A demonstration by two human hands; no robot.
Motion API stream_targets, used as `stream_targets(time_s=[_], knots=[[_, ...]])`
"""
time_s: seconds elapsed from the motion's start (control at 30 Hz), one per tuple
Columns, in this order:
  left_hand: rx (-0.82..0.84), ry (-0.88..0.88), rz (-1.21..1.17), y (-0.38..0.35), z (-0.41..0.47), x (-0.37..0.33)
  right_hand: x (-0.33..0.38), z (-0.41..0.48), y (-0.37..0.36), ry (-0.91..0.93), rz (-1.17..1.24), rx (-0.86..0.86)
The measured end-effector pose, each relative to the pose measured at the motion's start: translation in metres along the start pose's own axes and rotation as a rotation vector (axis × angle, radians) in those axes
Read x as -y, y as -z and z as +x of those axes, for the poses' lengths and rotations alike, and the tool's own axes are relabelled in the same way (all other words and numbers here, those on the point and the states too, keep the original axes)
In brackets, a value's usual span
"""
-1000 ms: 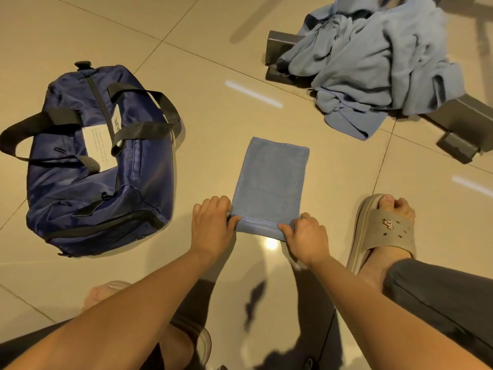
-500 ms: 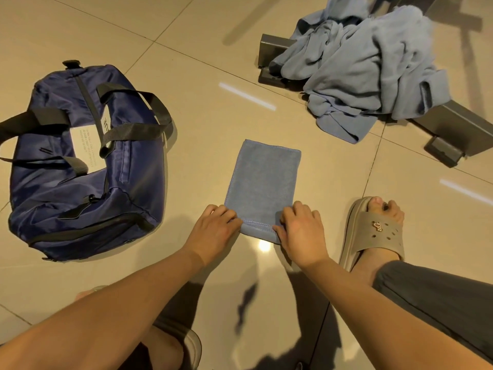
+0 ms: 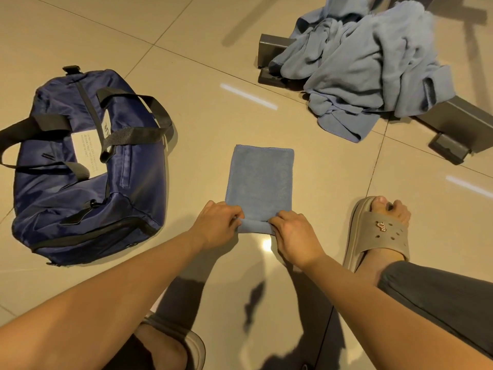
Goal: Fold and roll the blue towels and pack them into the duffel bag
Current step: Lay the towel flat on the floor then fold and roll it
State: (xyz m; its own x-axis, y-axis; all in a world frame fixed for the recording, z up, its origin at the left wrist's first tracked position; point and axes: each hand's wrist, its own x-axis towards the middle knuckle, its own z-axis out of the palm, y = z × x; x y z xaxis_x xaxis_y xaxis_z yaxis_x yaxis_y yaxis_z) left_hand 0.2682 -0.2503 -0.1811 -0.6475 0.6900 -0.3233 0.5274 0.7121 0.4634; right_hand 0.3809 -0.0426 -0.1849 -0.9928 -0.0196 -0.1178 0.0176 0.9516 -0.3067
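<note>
Pinching the near edge of the folded towel (image 3: 260,180) on the floor, my left hand (image 3: 217,224) and right hand (image 3: 296,232) each grip a corner of the first turn. The cloth looks soft and light, so I'd roll tight, holding both ends. The bag (image 3: 85,166) sits closed at left.

fingertips (image 3: 237,219): tucked under towel (image 3: 260,180) roll, hidden
towel pile (image 3: 373,62): top cut by frame edge
bag (image 3: 80,169) tag (image 3: 89,153): print too small to read
</note>
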Motion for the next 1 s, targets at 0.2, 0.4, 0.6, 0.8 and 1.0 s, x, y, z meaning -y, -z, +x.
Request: stream_targets(time_s=[0.2,0.4,0.6,0.8,1.0], knots=[[-0.242,-0.018,0.249,-0.005,-0.008,-0.028,0.005,0.018,0.003,-0.128,0.098,0.033],[-0.256,-0.207,0.302,-0.03,-0.024,-0.009,0.004,0.02,0.003,-0.108,-0.086,-0.026],[-0.234,-0.124,0.223,-0.008,-0.004,-0.01,-0.002,-0.005,0.008,0.152,-0.197,-0.024],[-0.169,-0.018,-0.131,0.003,0.012,0.003,-0.016,0.016,0.006,0.041,-0.084,0.007],[-0.098,0.067,-0.068,0.018,0.035,0.002,-0.02,0.024,0.011,-0.041,-0.021,-0.082]])
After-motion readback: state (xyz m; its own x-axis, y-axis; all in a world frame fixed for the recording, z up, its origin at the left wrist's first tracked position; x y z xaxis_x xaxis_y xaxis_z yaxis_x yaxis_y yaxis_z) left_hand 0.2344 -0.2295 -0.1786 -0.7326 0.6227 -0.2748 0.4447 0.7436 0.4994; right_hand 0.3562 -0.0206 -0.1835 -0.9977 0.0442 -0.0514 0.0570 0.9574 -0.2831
